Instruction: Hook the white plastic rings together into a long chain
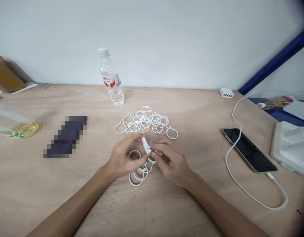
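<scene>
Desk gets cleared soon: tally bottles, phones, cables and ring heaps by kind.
Bottles: 2, upright bottle, lying bottle
Phone: 1
Cable: 1
Ring heaps: 2, loose heap, held bunch
Total: 6

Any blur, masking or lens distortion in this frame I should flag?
Head view: soft even light, faint shadows; the white ring pinched between left hand and right hand is sharp; a pixelated patch masks something dark on the table; the lying bottle at the left edge is smeared; right corners darken.
</scene>
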Motion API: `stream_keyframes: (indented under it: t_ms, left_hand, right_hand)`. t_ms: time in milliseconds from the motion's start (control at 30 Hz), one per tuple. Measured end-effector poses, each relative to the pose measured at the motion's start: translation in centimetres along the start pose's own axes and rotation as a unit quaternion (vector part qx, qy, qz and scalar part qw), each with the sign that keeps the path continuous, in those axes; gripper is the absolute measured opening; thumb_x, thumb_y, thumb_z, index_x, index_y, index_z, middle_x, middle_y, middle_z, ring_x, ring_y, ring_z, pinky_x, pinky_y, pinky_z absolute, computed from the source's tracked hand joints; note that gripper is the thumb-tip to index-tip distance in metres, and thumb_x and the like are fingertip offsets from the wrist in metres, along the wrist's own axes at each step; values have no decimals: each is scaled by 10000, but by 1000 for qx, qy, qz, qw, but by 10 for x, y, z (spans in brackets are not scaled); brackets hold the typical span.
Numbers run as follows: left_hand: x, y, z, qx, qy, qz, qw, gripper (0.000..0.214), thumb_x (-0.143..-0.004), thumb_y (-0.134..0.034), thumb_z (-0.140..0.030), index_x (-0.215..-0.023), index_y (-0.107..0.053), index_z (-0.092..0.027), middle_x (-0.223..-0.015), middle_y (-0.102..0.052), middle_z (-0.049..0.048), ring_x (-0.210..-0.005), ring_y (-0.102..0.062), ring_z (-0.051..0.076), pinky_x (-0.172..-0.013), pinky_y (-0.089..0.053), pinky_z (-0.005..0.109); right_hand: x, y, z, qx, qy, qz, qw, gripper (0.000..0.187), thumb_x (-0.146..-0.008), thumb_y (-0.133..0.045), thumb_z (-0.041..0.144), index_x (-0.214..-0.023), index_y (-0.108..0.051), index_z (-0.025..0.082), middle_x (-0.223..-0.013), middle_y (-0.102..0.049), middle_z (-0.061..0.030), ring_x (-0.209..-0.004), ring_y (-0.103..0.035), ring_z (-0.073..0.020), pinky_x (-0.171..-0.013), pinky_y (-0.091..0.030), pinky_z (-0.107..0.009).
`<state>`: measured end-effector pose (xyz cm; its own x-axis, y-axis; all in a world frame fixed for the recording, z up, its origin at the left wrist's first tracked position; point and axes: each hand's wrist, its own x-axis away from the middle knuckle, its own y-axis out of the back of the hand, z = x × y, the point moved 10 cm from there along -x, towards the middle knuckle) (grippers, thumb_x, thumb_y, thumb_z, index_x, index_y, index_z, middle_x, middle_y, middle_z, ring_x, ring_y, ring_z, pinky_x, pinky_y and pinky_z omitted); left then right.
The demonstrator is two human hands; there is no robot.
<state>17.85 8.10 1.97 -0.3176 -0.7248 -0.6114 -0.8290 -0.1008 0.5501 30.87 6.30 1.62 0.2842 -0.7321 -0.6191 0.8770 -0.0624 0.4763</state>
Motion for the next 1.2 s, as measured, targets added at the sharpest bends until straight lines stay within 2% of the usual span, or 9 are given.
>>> stream_keyframes:
  t_ms: [100,200,333,467,533,633,767,1000,1200]
  left_hand:
    - [0,3,-4,-63,-32,-15,997,423,-744,-719,-220,-1134,-571,-153,-863,-674,37,-785,-656,159,-762,-543,277]
    - [-1,3,-6,-93,-43,-15,995,417,-761,-701,-216,-1149,-562,-162,-843,-654,29,-768,-632,157,-736,-536,282]
    - [-1,3,-12,-90,-69,-10,993,417,-780,-688,-197,-1172,-550,-161,-855,-639,35,-758,-604,150,-722,-522,282]
    - [2,0,-21,-70,-125,4,990,479,-805,-652,-142,-1264,-516,-168,-781,-594,14,-675,-531,131,-657,-487,278]
    - [3,0,-22,-70,-143,0,987,511,-800,-653,-119,-1287,-510,-173,-746,-571,3,-649,-500,128,-638,-468,282]
    - [5,2,-24,-74,-157,-13,985,512,-785,-664,-88,-1269,-529,-184,-769,-589,11,-664,-501,132,-651,-461,293]
    - [6,2,-28,-79,-171,-15,982,444,-781,-650,-56,-1194,-569,-199,-780,-612,14,-681,-515,137,-663,-456,296]
    - [7,0,-33,-83,-186,-3,979,425,-784,-637,-41,-1178,-565,-183,-730,-598,9,-667,-524,143,-631,-444,294]
    - [6,-7,-30,-79,-171,28,982,377,-820,-575,-38,-1164,-567,-191,-820,-632,47,-711,-554,151,-645,-464,296]
  right_hand:
    - [3,7,-5,0,-21,-42,999,266,-832,-589,88,-1053,-625,231,-844,-703,-44,-802,-605,-197,-700,-538,-346]
    - [4,9,-6,9,-18,-57,998,328,-806,-614,79,-1090,-619,243,-863,-709,-42,-816,-612,-203,-702,-546,-346]
    - [3,8,-7,11,-16,-56,998,303,-802,-620,73,-1057,-625,238,-831,-703,-35,-788,-609,-192,-684,-540,-336]
    - [2,7,-4,4,-10,-47,999,243,-798,-610,66,-974,-641,231,-801,-691,-31,-771,-590,-192,-675,-519,-338]
    - [2,9,-9,-16,-37,-43,998,204,-799,-608,88,-949,-650,220,-785,-677,-32,-757,-584,-187,-656,-507,-328]
    - [2,8,-23,-61,-121,-18,991,100,-828,-585,173,-870,-672,200,-743,-652,-28,-729,-585,-176,-631,-483,-307]
    - [2,2,-35,-109,-199,29,973,311,-918,-447,261,-685,-641,191,-674,-629,-25,-699,-577,-169,-672,-454,-321]
    - [5,-11,-35,-171,-254,50,951,379,-937,-465,404,-654,-599,192,-679,-611,-24,-714,-564,-171,-689,-437,-312]
    - [5,-8,-38,-167,-251,32,953,296,-922,-502,368,-738,-658,196,-724,-615,-22,-749,-559,-171,-698,-437,-301]
